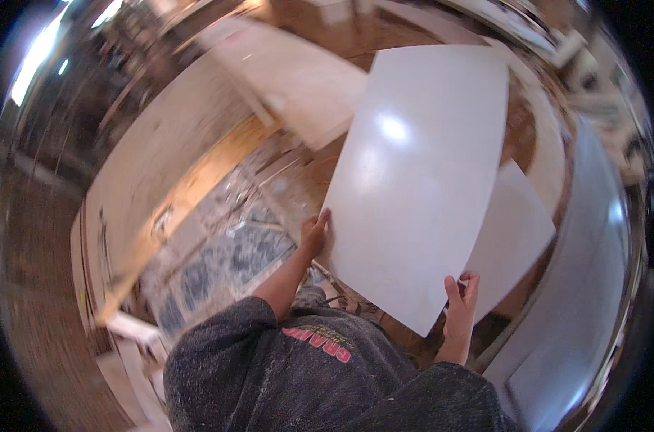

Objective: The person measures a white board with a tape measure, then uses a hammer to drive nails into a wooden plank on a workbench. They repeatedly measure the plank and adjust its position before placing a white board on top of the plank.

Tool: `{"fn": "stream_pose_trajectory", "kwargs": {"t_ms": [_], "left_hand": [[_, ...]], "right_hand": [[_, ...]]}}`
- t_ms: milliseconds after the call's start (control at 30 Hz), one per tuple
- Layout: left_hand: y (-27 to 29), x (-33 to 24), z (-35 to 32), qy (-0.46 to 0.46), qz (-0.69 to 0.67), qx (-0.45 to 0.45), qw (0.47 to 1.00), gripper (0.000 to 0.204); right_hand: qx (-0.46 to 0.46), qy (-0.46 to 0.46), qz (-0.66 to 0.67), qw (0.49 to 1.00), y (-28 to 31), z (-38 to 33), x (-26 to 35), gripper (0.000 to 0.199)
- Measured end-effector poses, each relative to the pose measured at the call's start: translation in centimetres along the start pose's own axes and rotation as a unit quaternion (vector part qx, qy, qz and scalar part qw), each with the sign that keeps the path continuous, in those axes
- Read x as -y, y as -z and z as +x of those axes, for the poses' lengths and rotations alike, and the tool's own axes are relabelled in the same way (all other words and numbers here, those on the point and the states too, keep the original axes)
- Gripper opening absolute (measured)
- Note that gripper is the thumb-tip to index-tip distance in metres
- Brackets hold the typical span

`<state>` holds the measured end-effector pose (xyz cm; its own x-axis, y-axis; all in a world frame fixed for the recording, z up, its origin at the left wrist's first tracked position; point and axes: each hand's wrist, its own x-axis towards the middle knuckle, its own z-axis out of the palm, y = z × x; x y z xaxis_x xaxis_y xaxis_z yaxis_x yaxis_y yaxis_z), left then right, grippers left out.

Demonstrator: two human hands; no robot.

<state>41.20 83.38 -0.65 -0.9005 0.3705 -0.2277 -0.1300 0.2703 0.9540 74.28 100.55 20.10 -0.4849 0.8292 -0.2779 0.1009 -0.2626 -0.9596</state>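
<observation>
A large white glossy panel [413,158] is tilted in front of me, a lamp's glare on its face. My left hand [314,233] is closed on its left edge, with the thumb on the near face and the other fingers partly hidden. Beside the panel's lower right edge is my right hand [462,297], thumb and fingers apart. Its thumb is at the edge; whether it presses on it is hard to tell. Behind the panel, to the right, a smaller white sheet [510,234] partly shows.
Large pale boards [161,137] stand at the left, with a yellowish wooden strip [190,194] along one. Another pale board [291,79] lies beyond. Dusty scraps and dark patches [219,263] cover the floor on my left. Grey-white curved-looking sheets [582,302] are close on my right.
</observation>
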Motion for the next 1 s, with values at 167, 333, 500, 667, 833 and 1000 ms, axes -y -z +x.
{"fn": "stream_pose_trajectory", "kwargs": {"t_ms": [167,333,500,667,833,1000], "left_hand": [[11.4,-1.6,-3.5,-0.012,0.067,-0.165,0.984,0.064],[22.2,2.8,-5.0,0.002,0.144,-0.271,0.952,0.064],[34.3,4.7,-7.5,0.135,0.127,-0.366,0.912,0.066],[42.9,7.9,-12.4,0.260,0.142,-0.426,0.855,0.073],[46.3,11.4,-18.7,0.368,0.121,-0.559,0.733,0.075],[47.1,11.5,-21.7,0.390,0.064,-0.634,0.665,0.073]], "right_hand": [[0.094,0.059,-0.010,0.994,-10.9,0.6,-0.8,0.037],[0.184,0.048,-0.002,0.982,-21.1,0.2,-2.0,0.032],[0.245,0.022,-0.063,0.967,-33.2,1.0,-8.7,0.025],[0.349,0.025,-0.157,0.923,-44.9,1.2,-14.7,0.021],[0.478,0.063,-0.202,0.852,-56.0,-1.6,-18.9,0.021],[0.579,0.105,-0.271,0.762,-66.6,-1.2,-25.6,0.023]]}}
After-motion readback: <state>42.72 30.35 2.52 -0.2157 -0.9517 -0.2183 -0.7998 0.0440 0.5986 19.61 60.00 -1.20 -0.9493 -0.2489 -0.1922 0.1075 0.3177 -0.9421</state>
